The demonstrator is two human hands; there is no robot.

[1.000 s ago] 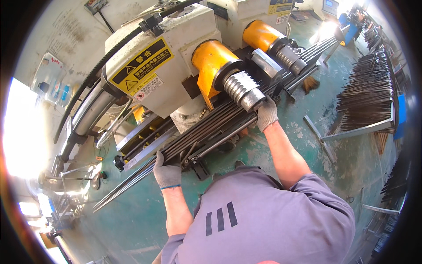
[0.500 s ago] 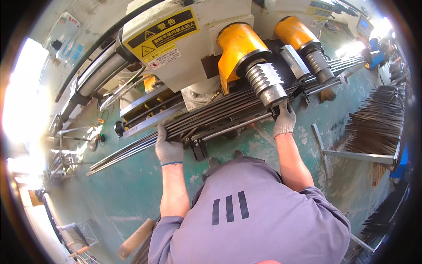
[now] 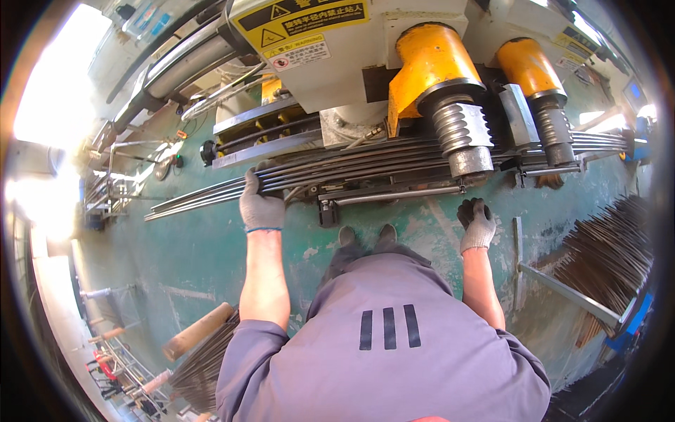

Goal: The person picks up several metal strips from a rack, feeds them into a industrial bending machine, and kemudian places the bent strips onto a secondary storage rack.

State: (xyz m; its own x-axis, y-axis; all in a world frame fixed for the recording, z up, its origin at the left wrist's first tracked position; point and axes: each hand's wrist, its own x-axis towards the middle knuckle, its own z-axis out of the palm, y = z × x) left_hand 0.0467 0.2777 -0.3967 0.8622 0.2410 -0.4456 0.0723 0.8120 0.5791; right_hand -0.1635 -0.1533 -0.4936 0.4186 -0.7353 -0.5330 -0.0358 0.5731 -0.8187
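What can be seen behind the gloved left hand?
Metal rods show on both sides of the left hand, with green floor beside its wrist. What the hand covers cannot be seen.

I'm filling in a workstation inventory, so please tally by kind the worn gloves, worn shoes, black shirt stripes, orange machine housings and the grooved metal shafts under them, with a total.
Gloves: 2
Shoes: 2
Black stripes: 3
Orange housings: 2
Grooved shafts: 2
Total: 11
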